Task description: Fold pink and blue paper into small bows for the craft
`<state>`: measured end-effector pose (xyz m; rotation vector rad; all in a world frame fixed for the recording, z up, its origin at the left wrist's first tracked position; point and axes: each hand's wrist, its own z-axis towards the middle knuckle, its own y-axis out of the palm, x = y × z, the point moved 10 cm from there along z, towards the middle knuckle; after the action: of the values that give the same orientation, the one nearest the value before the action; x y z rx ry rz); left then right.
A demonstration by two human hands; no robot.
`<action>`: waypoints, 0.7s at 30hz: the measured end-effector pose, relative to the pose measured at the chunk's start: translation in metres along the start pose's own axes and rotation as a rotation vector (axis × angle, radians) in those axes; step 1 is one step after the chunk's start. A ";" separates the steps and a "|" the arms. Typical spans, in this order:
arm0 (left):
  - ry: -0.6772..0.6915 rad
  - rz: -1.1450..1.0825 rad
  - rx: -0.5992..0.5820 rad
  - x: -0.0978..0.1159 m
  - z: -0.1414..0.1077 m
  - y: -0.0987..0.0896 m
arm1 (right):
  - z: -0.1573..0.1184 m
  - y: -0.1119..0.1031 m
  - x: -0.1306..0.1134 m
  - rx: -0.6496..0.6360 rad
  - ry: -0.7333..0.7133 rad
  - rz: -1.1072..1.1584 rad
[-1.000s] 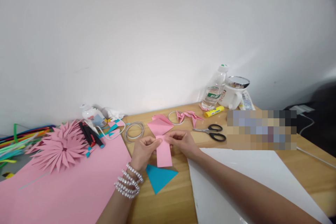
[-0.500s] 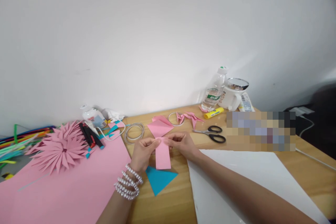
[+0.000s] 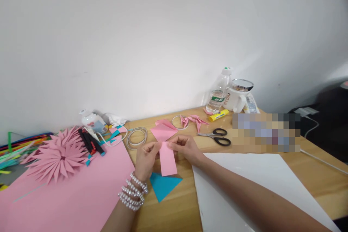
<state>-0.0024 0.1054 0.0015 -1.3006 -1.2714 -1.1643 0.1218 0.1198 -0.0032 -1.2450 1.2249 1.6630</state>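
Observation:
A pink strip of paper hangs between my two hands above the wooden table. My left hand, with pearl bracelets at the wrist, pinches its upper left corner. Its upper right corner is pinched by my right hand. The fingers behind the paper are partly hidden. Below it lies a blue piece of paper, pointed toward me. Just beyond my hands are folded pink papers.
Scissors and a yellow glue stick lie right of centre, near a water bottle and a mug. A white board covers the right front. Left are pink sheet, paper flower and wire coils.
The strip's top edge now shows more plainly, with my thumbs nearer its corners. The whole view has shifted slightly, so the table things appear a little farther left.

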 end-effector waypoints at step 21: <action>-0.060 0.350 -0.185 0.012 -0.008 0.016 | 0.002 0.004 -0.001 -0.062 -0.057 -0.195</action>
<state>0.0141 0.0981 0.0139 -1.6296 -0.9437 -1.0145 0.1179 0.1205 -0.0011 -1.3015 0.9909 1.5920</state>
